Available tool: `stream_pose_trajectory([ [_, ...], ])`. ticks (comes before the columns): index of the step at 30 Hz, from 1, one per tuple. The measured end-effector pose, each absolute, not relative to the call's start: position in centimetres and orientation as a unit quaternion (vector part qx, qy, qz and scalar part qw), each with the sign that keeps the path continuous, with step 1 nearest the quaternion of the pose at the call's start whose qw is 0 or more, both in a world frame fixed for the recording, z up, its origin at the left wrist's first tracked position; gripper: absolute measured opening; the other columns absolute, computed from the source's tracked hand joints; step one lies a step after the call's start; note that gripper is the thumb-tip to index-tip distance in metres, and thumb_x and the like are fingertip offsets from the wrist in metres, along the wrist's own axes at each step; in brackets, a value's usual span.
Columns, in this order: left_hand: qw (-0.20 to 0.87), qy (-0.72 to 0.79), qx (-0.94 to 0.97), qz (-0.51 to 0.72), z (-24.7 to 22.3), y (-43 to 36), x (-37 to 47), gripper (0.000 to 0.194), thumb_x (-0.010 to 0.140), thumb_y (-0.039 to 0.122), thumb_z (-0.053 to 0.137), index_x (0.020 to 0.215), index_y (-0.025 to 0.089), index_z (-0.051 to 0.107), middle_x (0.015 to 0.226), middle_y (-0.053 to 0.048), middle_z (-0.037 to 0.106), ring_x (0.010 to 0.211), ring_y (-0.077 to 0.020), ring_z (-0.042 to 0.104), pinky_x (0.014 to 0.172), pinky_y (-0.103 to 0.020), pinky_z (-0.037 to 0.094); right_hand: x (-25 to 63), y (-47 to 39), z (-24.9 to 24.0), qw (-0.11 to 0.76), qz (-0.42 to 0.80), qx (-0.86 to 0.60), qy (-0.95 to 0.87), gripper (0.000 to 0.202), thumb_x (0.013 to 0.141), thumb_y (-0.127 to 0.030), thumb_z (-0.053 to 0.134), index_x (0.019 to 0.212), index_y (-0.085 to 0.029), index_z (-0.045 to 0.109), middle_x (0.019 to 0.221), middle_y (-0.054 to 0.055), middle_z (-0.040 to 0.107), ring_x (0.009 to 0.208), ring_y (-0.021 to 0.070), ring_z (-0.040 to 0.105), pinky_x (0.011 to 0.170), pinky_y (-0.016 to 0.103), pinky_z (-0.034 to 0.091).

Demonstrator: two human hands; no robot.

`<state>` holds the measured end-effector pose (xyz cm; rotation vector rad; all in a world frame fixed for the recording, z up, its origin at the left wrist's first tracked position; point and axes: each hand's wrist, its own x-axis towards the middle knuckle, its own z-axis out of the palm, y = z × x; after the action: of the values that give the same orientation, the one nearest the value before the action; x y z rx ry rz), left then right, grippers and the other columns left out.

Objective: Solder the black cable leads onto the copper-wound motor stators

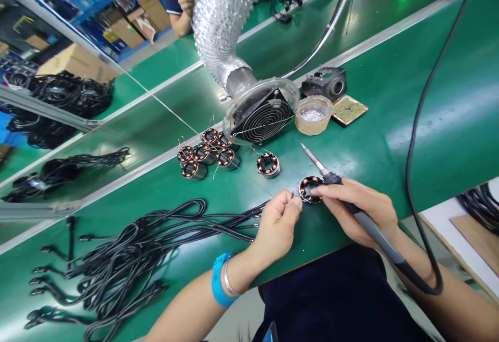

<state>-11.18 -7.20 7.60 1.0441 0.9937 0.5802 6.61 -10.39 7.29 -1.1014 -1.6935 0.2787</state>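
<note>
We hold a slim soldering iron with a dark handle and bare metal tip [368, 227] in our right hand [364, 211], the fingers curled about its grip; its long axis runs slantwise, the tip pointing between ten and eleven o'clock and the rear end toward between four and five. Our right fingertips also reach the right side of a round metal ring with copper-wound coils [307, 180], near the front edge of the green desk [343, 147]. The ring's open end faces up toward us, so its central axis rises from the desk side; we cannot tell whether it rests on the desk or is slightly lifted. At the ring's nine o'clock side, our left hand [276, 228] has thumb and finger pinched together on a thin lead [293, 195], mostly hidden by the fingertips. From the ring, a similar single coil ring [268, 166] stands at ten o'clock, with a cluster of six more [202, 154] farther out between nine and ten. A black fan with a round wire grille [264, 120] is at eleven, a pale round pot with silvery contents [313, 116] at twelve, and a shallow square yellow-green tray [350, 110] at one. Toward eight o'clock lies a tangled bundle of black cables [128, 259].
</note>
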Motion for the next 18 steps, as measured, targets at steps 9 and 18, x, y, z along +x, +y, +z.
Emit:
stream_pose_trajectory([
  [9, 0.721, 0.443, 0.463, 0.264, 7.7, -7.1, -11.2, 0.039, 0.089, 0.051, 0.057, 0.071, 0.019, 0.043, 0.055, 0.008, 0.032, 0.048, -0.0062, 0.023, 0.047, -0.020, 0.020, 8.2, -13.5, 11.5, 0.500, 0.152, -0.504, -0.688, 0.032, 0.083, -0.011, 0.059, 0.113, -0.021, 0.068, 0.081, 0.003, 0.069, 0.065, 0.0164, 0.061, 0.049, 0.029, 0.046],
  [18, 0.718, 0.436, 0.472, 0.267, 7.4, -7.1, -11.3, 0.035, 0.093, 0.046, 0.054, 0.073, 0.019, 0.044, 0.057, 0.008, 0.033, 0.049, -0.0064, 0.023, 0.048, -0.020, 0.022, 7.8, -13.6, 11.6, 0.491, 0.156, -0.510, -0.689, 0.023, 0.082, -0.012, 0.058, 0.103, -0.019, 0.065, 0.077, 0.002, 0.067, 0.063, 0.0154, 0.060, 0.049, 0.029, 0.045],
])
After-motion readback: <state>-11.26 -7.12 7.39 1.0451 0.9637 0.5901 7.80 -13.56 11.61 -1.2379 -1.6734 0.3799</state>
